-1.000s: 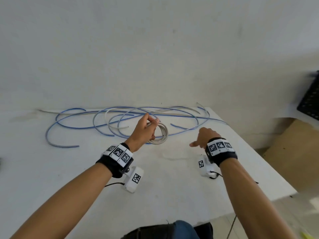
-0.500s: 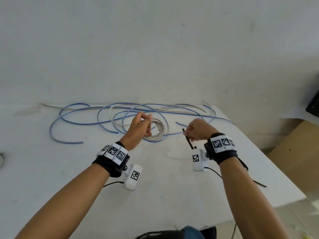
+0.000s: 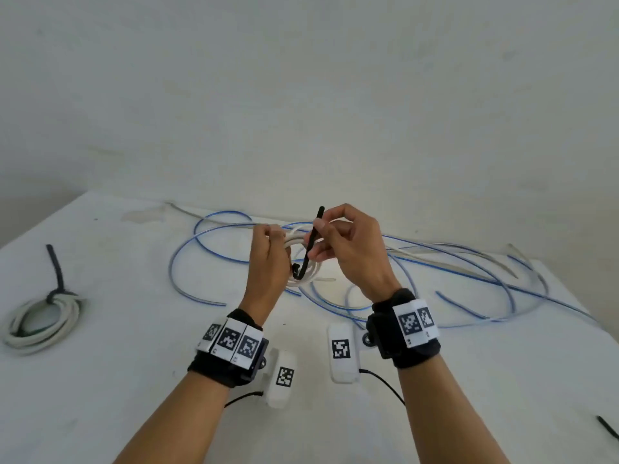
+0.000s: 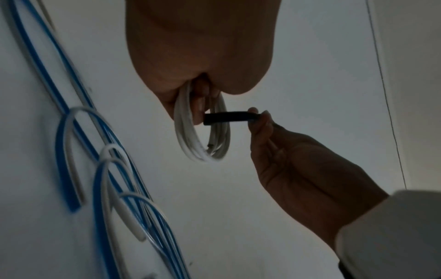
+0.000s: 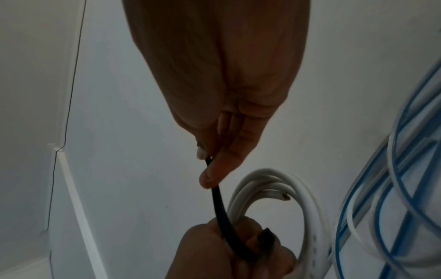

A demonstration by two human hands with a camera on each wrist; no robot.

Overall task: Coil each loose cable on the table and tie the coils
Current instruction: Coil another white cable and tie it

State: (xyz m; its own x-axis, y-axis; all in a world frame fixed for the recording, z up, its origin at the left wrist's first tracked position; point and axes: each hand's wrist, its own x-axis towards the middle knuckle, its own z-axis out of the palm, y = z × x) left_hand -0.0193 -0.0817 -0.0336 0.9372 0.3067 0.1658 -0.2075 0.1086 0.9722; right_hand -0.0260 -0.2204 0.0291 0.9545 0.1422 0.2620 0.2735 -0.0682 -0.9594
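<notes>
Above the white tabletop point(image 3: 140, 380), a white coil point(image 3: 303, 276) is gripped in the curled left hand point(image 3: 268, 262). A black tie point(image 3: 310, 242), standing near-upright and hooked beneath the coil, is pinched by the right hand point(image 3: 351, 249) alongside.

Both hands point(image 3: 311, 252) raised; fingers pinching

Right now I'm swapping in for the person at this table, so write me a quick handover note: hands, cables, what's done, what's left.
Left hand: grips the small white coil, held above the table.
Right hand: pinches the black tie, which hooks under the coil strands; not yet fastened.
Done: one white coil already tied, lying far left.
Left: close this tie, then coil and tie the blue cables and loose white cable spread across the back.
Another black tie lies near the right edge.
</notes>
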